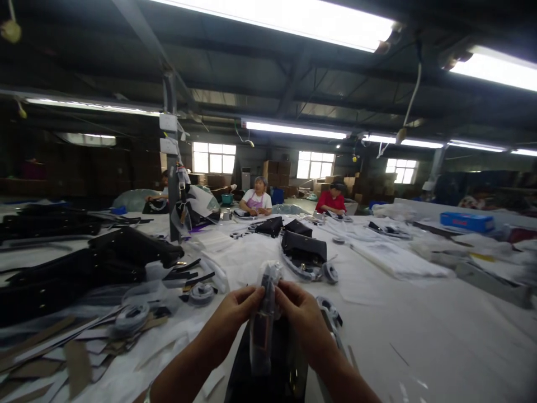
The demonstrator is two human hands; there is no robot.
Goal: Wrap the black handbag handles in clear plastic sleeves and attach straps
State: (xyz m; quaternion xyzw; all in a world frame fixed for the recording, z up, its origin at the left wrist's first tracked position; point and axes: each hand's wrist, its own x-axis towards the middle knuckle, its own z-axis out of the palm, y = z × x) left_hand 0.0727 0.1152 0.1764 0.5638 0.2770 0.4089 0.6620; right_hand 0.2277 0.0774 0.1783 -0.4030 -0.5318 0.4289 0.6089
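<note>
Both of my hands meet at the bottom centre over a white table [419,336]. My left hand [232,316] and my right hand [304,316] pinch a narrow dark item wrapped in clear plastic [265,313], held upright between them. Its wrapper sticks up above my fingers and hangs down below them. Under my wrists lies a black bag piece [272,375] at the table's near edge.
Black bags [302,247] and tape rolls [201,293] lie mid-table. Piles of black straps and bags [84,268] and cardboard strips [50,358] fill the left. A grey post [173,184] stands behind them. Two people [257,202] sit at the far end. A blue box [466,221] rests at right.
</note>
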